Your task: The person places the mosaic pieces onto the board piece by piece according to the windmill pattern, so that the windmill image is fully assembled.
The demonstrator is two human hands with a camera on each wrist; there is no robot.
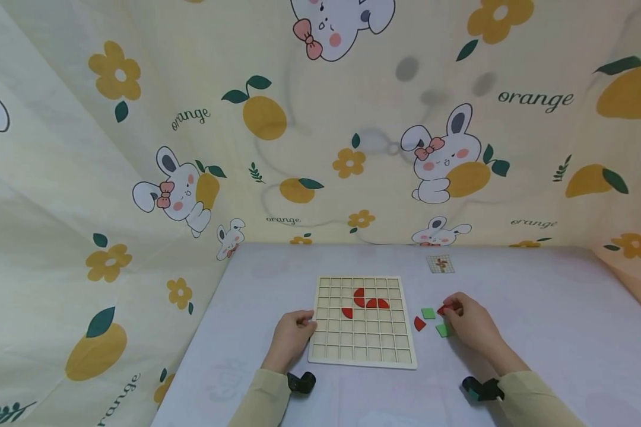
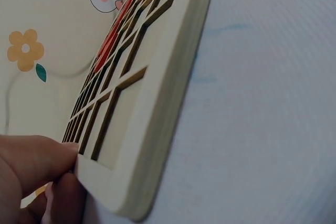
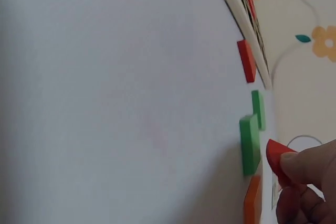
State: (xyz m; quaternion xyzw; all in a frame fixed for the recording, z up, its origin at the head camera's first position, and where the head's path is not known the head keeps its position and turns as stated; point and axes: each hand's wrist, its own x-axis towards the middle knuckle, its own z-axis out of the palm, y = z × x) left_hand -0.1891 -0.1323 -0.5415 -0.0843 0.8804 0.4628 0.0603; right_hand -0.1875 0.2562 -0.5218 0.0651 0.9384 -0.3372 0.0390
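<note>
Red quarter-round pieces [image 1: 359, 301], five of them, sit in cells of the pale grid board [image 1: 374, 341] on the desk [image 1: 256, 296] in the head view. The laying-out looks partly done, with most of the board's cells bare. Off the board's right edge lie a loose red piece [image 1: 419, 324], a green piece [image 1: 428, 313] and a second green piece [image 1: 442, 330], none placed yet. Past the board's far right corner is a small pattern card [image 1: 441, 264], its marking too small to read exactly. The right hand [image 1: 472, 323] reaches in from the near side, right of the board, bent over the loose pieces, its grip pinching another red piece [image 1: 442, 309]. The left hand [image 1: 289, 337] is at the board's left edge, as if steadying it.

In the left wrist view, the left grip pinches the board's edge near a corner, thumb on the rim and fingers curled below; red shows farther along the grid.

In the right wrist view, thumb and forefinger nip the red piece, which seems lifted off the desk. An orange piece [image 3: 252, 203] also waits unplaced, farther from the board than both green ones; the hand's other fingers are curled in.
</note>
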